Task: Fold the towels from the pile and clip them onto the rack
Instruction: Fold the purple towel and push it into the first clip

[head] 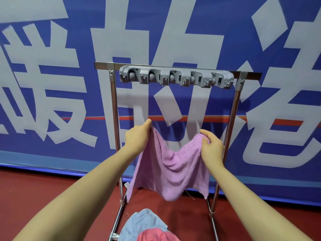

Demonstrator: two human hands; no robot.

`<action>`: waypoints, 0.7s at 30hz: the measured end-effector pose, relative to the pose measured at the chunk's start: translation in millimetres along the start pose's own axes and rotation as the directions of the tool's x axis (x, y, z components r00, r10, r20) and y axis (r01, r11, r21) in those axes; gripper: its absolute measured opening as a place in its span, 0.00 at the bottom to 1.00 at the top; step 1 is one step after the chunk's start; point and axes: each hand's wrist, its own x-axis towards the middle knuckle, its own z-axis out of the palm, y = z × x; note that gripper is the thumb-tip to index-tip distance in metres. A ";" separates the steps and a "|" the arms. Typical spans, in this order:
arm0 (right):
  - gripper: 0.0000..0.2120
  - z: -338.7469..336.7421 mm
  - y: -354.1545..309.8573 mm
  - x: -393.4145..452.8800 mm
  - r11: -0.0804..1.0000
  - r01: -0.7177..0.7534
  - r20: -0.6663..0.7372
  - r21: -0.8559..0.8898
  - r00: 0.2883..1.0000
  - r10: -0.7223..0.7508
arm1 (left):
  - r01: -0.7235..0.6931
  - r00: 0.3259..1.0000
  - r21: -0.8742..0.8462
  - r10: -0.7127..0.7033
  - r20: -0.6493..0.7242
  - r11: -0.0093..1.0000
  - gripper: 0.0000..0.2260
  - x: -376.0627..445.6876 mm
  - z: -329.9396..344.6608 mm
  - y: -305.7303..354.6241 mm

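A lilac towel hangs in the air in front of the metal rack, sagging in the middle. My left hand pinches its upper left corner and my right hand grips its upper right corner. Above them a grey clip bar with several clips is fixed under the rack's top rail, and nothing is clipped in it. Low down between the rack's legs lies the pile, with a light blue towel and a pink towel on top.
A large blue banner with pale characters stands right behind the rack. The floor is dark red. The rack's right upright stands close beside my right hand.
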 end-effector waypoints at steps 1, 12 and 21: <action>0.21 0.7 -0.3 0.1 1.000 -0.012 0.006 0.009 1.000 0.012 | 0.016 1.000 -0.054 -0.016 -0.007 0.998 0.06 0.8 0.9 -0.6; 0.28 13.3 -26.3 -5.3 0.983 0.031 0.166 0.183 0.984 -0.062 | 0.324 0.934 -0.851 -0.282 0.218 0.414 0.20 -7.0 3.4 32.8; 0.25 20.4 -37.6 -12.4 0.956 0.016 0.265 0.294 0.959 -0.097 | 0.083 0.951 -0.488 0.078 0.300 0.869 0.09 -29.4 23.6 52.8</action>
